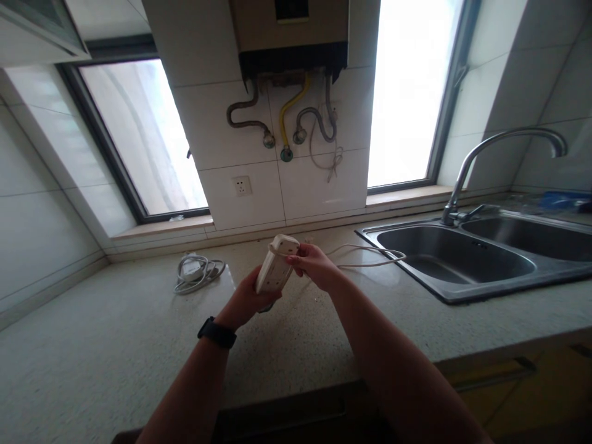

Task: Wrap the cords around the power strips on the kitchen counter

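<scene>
A white power strip (276,271) is tilted up above the counter, its sockets facing me. My left hand (252,296) is closed round its lower end. Near the upper end, my right hand (312,265) pinches the white cord, part of which crosses over the strip. From the right hand the power cord (365,246) runs in a loose loop toward the sink's edge. Whether a plug is under the right fingers cannot be made out. Below the strip a small dark edge shows, mostly hidden by the left hand.
A coiled grey cable with a white adapter (192,269) lies on the speckled counter (139,345) to the left. At right is a steel double sink (446,290) with a tall faucet (456,191). A wall socket (241,185) sits below the water heater (291,37) and its pipes.
</scene>
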### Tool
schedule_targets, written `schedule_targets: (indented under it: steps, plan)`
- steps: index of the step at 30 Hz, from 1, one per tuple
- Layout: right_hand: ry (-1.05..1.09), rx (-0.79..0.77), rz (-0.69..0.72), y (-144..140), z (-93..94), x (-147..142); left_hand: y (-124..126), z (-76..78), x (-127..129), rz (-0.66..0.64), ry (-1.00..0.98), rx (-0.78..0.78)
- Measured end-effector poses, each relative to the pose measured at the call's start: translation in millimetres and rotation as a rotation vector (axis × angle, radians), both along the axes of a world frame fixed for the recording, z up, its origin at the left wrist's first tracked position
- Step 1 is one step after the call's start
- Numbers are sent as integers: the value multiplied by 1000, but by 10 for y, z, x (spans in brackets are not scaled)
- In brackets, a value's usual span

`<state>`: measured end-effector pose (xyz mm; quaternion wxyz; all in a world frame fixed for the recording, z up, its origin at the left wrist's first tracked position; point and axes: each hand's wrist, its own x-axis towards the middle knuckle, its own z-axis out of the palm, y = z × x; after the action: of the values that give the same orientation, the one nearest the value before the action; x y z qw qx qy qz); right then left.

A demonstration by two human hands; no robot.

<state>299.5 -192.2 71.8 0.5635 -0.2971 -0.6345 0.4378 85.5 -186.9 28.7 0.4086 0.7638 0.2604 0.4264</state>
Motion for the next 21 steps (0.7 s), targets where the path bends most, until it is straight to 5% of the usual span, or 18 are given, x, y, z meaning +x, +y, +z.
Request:
schedule_targets:
  steps: [7, 14, 17, 21]
  plan:
    - [41, -58, -226, -20, 27, -65, 76, -93, 33, 69, -85, 62]
    - [133, -83, -356, -10, -6, -204, -14, -99, 177, 444, 160, 638]
    - [171, -85, -400, -8, -13, -229, -26, -81, 178, 520, 26, 625]
    - [210, -66, -428, -1, -3, -181, -3, -38, 69, 581, -121, 404]
